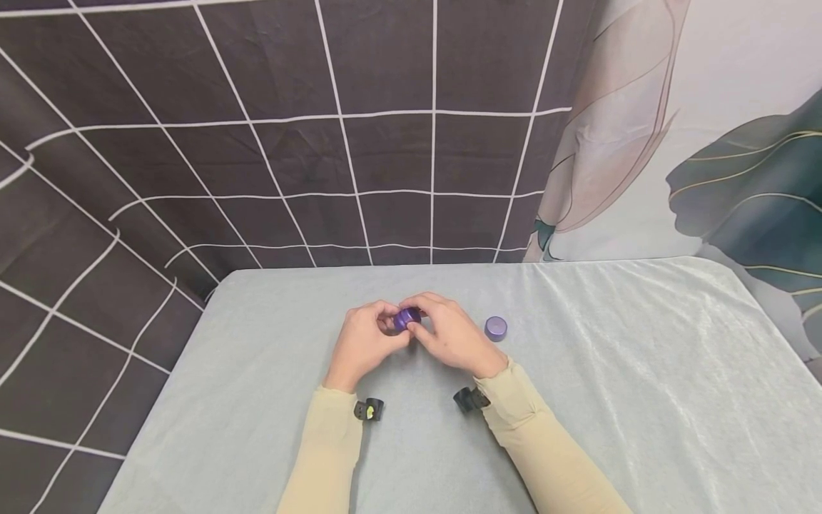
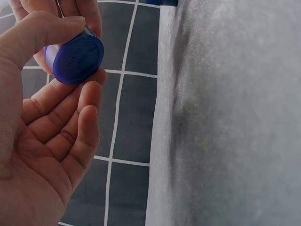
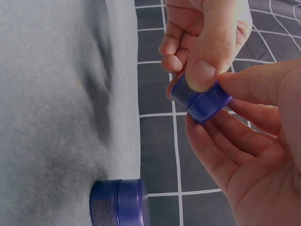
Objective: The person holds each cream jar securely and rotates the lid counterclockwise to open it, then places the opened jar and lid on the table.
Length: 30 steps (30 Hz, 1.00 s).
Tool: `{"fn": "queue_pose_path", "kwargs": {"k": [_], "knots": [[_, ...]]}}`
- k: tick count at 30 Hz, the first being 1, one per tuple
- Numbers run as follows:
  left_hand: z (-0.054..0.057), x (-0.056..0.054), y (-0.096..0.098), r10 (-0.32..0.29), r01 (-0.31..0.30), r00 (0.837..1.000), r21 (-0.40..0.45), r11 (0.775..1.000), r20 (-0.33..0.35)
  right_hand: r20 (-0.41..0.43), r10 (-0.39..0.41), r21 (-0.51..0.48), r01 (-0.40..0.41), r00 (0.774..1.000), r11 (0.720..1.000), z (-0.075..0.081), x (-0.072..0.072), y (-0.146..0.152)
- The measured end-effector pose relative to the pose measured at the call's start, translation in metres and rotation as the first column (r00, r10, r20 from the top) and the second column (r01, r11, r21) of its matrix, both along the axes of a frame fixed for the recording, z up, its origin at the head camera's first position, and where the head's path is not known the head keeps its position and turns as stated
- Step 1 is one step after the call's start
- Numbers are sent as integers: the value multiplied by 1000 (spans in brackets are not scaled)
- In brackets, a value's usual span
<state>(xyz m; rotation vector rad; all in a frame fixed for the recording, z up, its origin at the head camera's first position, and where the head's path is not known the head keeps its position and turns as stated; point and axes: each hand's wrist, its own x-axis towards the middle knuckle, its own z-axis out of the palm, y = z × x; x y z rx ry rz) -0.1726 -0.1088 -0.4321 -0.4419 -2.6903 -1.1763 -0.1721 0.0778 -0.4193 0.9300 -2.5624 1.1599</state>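
A small purple cream jar (image 1: 407, 318) is held between both hands above the table, tilted on its side. My left hand (image 1: 367, 339) pinches the jar's body, thumb on its side, and the flat base (image 2: 79, 59) with small embossed marks faces the left wrist camera. With thumb and fingertips my right hand (image 1: 452, 337) grips the lid (image 3: 210, 104). A thin seam shows between lid and body; whether the lid is loose I cannot tell. A second jar of the same kind (image 1: 496, 328) stands lidded on the table, just right of my right hand.
A pale grey-blue cloth covers the table (image 1: 257, 442). Behind it and on the left hangs a dark curtain with a white grid (image 1: 385, 157). A leaf-patterned curtain (image 1: 642, 157) hangs at the back right. Each wrist wears a black strap-on camera (image 1: 374, 410).
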Motion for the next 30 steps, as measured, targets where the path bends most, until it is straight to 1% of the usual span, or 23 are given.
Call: {"fn": "queue_pose_path", "kwargs": {"k": [7,17,24,30], "knots": [[0,0,0,-3,3,1000,2,1000,0,-12,20,0,-20,1000,1000,0,-1,0],[0,0,-1,-4,4,1000,8,1000,15,-4,50,8,-50,999,999,3,0,2],[-1,0,-2,9,-9,1000,4,1000,22,-6,39,13,-39,999,999,2,-1,3],[-1,0,-2,15,-15,1000,28,999,11,-18,12,4,-12,1000,1000,2,-2,3]]}}
